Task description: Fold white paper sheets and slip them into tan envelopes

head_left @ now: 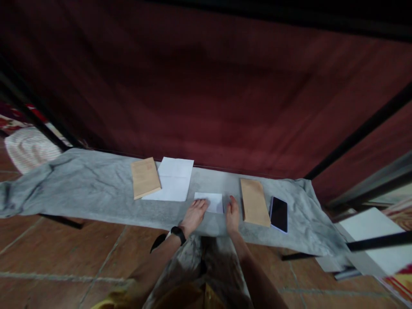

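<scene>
A small folded sheet of white paper (215, 202) lies on the grey cloth in front of me. My left hand (195, 214), with a dark watch at its wrist, rests its outstretched fingers flat on the paper's left part. Just off the paper's right edge, my right hand (232, 215) stands on its side over the cloth, fingers extended and nothing seen in it. Beyond it is a brown envelope stack (255, 201). A larger white sheet (175, 179) with crease lines lies to the left, partly under another stack of brown envelopes (145, 177).
A grey cloth (96, 184) covers the long, narrow bench. Near its right side lies a phone (279, 214) with a dark screen. A dark red curtain (206, 94) hangs behind, between black metal bars (363, 133). White boxes (376, 236) stand low at the right.
</scene>
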Demonstrator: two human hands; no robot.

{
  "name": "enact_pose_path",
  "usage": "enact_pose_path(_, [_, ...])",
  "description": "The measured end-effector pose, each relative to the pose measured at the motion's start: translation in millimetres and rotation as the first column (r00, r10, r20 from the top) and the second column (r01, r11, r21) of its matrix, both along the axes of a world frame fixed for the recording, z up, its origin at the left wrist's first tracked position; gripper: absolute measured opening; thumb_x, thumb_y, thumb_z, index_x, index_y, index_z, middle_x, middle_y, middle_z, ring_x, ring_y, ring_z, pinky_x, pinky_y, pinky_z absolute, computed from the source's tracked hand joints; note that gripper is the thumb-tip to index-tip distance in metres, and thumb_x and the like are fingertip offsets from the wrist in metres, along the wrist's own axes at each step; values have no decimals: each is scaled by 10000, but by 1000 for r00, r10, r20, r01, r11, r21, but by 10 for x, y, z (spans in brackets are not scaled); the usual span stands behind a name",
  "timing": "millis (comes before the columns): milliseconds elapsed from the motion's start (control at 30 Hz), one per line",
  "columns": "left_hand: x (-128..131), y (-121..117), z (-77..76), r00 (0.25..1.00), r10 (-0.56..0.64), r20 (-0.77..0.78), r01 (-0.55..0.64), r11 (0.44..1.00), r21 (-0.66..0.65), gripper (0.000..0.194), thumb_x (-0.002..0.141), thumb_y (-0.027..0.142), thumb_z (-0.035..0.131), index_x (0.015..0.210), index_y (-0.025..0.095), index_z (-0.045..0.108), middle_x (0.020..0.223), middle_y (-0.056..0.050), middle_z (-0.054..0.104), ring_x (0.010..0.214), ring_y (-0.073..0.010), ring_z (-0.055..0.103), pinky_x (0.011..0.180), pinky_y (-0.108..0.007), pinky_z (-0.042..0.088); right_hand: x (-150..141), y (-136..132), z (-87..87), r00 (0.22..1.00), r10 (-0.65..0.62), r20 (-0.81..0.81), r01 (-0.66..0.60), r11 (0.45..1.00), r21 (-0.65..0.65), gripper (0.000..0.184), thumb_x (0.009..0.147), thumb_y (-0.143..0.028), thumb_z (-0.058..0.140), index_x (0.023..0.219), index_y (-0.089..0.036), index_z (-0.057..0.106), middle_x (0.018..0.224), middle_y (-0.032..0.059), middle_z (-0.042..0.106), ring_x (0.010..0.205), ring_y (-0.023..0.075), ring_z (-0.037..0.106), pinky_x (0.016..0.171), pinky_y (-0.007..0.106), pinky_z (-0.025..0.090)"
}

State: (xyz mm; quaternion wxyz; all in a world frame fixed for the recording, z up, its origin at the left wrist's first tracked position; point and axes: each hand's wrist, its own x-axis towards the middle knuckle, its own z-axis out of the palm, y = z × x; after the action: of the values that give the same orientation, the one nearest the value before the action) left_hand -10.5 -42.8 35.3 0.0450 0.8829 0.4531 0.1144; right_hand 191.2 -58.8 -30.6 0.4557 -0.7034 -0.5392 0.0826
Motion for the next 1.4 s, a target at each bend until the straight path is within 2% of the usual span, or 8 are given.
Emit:
enact_pose_path(100, [-52,-93,-113,1000,6,19,-5,999,-39,527,917,19,422,1370,225,595,1429,-78,626,1317,-197,571,1148,-364,410,-55,-11,56,993,78,84,-76,997,-24,535,1020,-260,236,1420,-104,555,1459,163,590,1354,220,538,1131,404,430])
enact_pose_path(200, [-81,-107,-128,998,-3,66,8,997,-73,567,888,9,441,1387,231,594,1439,-62,627,1355,-174,549,1181,-351,391,-185,-21,119,950,192,246,-176,981,-86,519,1012,-193,264,1441,-119,546,1529,141,531,1410,192,483,1166,392,393])
enact_pose_path(367, [3,-79,-85,986,118,121,-104,988,-114,580,911,101,438,1476,202,519,1522,-61,552,1435,-175,469,1241,-372,315,-459,31,182,856,352,379,-303,935,-184,469,1044,-237,348,1468,-151,530,1568,123,486,1479,195,401,1213,434,320])
enact_pose_path(467, [96,-46,-116,986,153,62,-146,984,-100,565,983,198,356,1541,143,423,1599,-102,443,1512,-209,353,1258,-439,268,-526,93,203,799,408,443,-290,905,-310,484,1062,-257,331,1496,-115,494,1586,146,452,1495,217,381,1222,430,292])
enact_pose_path(700, [162,78,-289,978,208,-6,-208,977,-55,572,1036,312,254,1557,118,386,1628,-141,380,1550,-245,262,1261,-484,216,-489,152,200,804,356,476,-184,911,-369,524,1058,-293,325,1534,-102,437,1626,155,371,1510,244,353,1238,459,239])
enact_pose_path(1000, [50,120,-322,965,261,-2,-260,964,-57,651,1044,469,272,1581,104,324,1649,-153,331,1557,-247,242,1273,-443,174,-333,30,129,825,257,503,-94,940,-327,588,1056,-348,289,1554,-51,385,1610,186,394,1487,275,369,1226,482,232])
enact_pose_path(1300, [108,89,-314,961,277,-8,-277,961,-6,637,1048,449,288,1567,87,352,1640,-169,344,1555,-274,248,1284,-485,104,-179,-111,128,822,250,512,-77,939,-335,571,1062,-345,278,1578,-118,364,1618,127,404,1488,287,352,1224,508,209])
enact_pose_path(1400, [266,52,-329,986,167,10,-167,986,17,580,1055,370,271,1555,97,380,1641,-146,354,1554,-249,250,1289,-469,104,-195,-118,159,819,254,514,-67,933,-354,569,1059,-333,271,1580,-125,364,1625,123,392,1500,284,332,1227,503,198])
